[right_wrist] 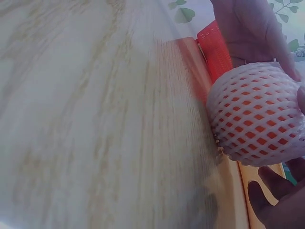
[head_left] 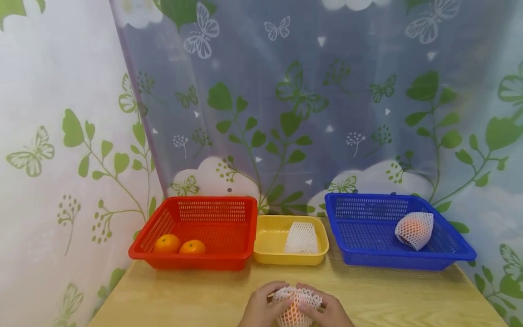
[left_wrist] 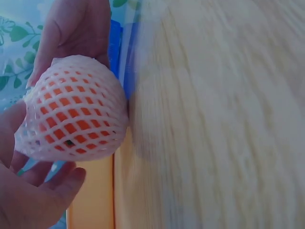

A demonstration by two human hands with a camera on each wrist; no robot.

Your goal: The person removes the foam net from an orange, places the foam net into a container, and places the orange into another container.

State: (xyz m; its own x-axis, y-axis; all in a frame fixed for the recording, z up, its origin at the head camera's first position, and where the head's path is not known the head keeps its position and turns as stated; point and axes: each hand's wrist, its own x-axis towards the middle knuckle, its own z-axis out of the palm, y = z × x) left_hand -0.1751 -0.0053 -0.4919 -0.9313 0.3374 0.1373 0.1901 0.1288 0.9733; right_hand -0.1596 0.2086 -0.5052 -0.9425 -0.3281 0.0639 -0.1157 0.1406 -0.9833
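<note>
An orange [head_left: 292, 313] wrapped in a white foam net [left_wrist: 76, 109] is between my two hands at the front of the table. My left hand [head_left: 263, 306] grips its left side, thumb on the front and fingers round the back. From the other side my right hand [head_left: 330, 312] holds it the same way, thumb against the net. The net's upper edge gathers loosely above the fruit in the head view. Orange skin shows through the mesh in the right wrist view, where the wrapped fruit [right_wrist: 257, 119] sits close to the tabletop.
Behind the hands stands a yellow tray [head_left: 261, 260] with a flattened foam net [head_left: 301, 238]. To its left, a red basket [head_left: 229, 262] contains two bare oranges [head_left: 166, 244]. A blue basket [head_left: 367, 259] at right has one net-wrapped fruit [head_left: 414, 229]. A patterned curtain [head_left: 286, 113] hangs behind.
</note>
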